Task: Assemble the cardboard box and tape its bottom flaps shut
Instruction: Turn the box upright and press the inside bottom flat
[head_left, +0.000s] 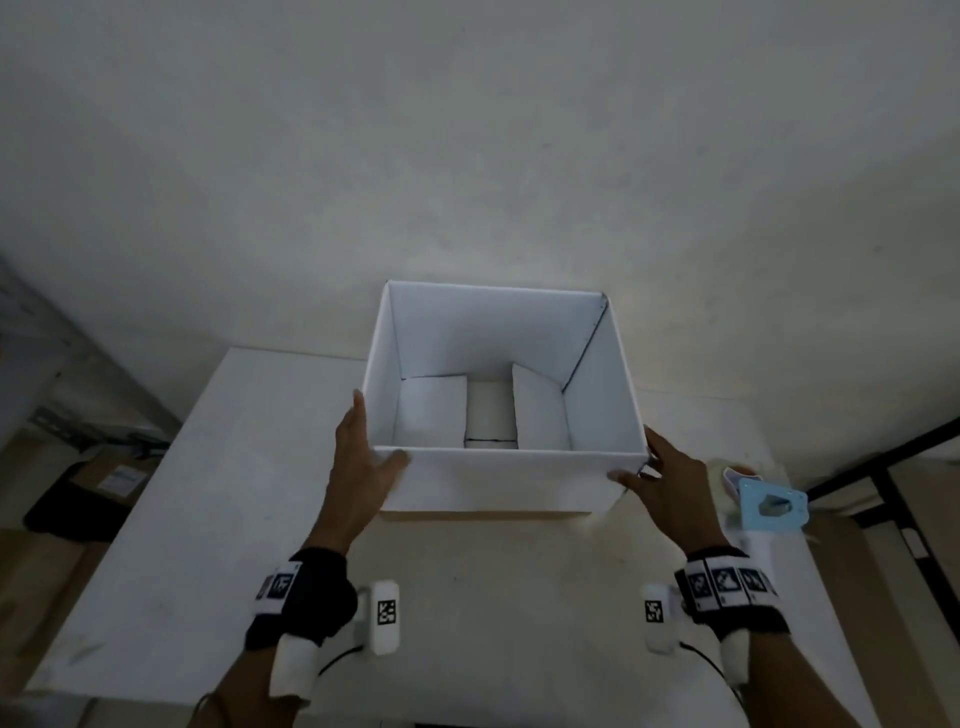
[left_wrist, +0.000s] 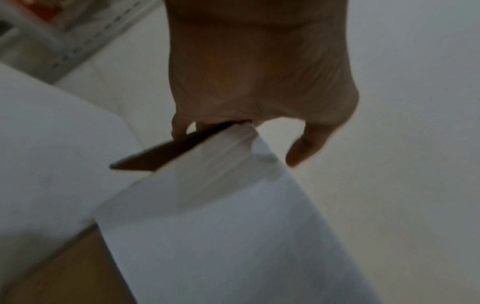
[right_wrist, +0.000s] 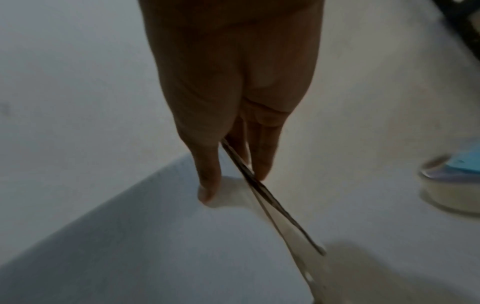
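A white cardboard box (head_left: 498, 483) stands upright on the table, open side up. Inside, the two bottom flaps (head_left: 431, 410) lie folded in with a strip of floor showing between them. My left hand (head_left: 363, 447) straddles the near left corner, fingers straight along the left wall and thumb on the front wall. My right hand (head_left: 647, 467) does the same at the near right corner. In the left wrist view the left hand (left_wrist: 259, 72) meets the box (left_wrist: 233, 226) at its corner. In the right wrist view the right hand (right_wrist: 228, 92) has the corner edge of the box (right_wrist: 182, 246) between thumb and fingers.
A blue tape dispenser (head_left: 769, 504) lies on the table just right of my right hand; its roll (right_wrist: 451, 185) shows in the right wrist view. The white table (head_left: 208, 493) stands against a pale wall. Boxes and a dark bag sit on the floor to the left, a black frame to the right.
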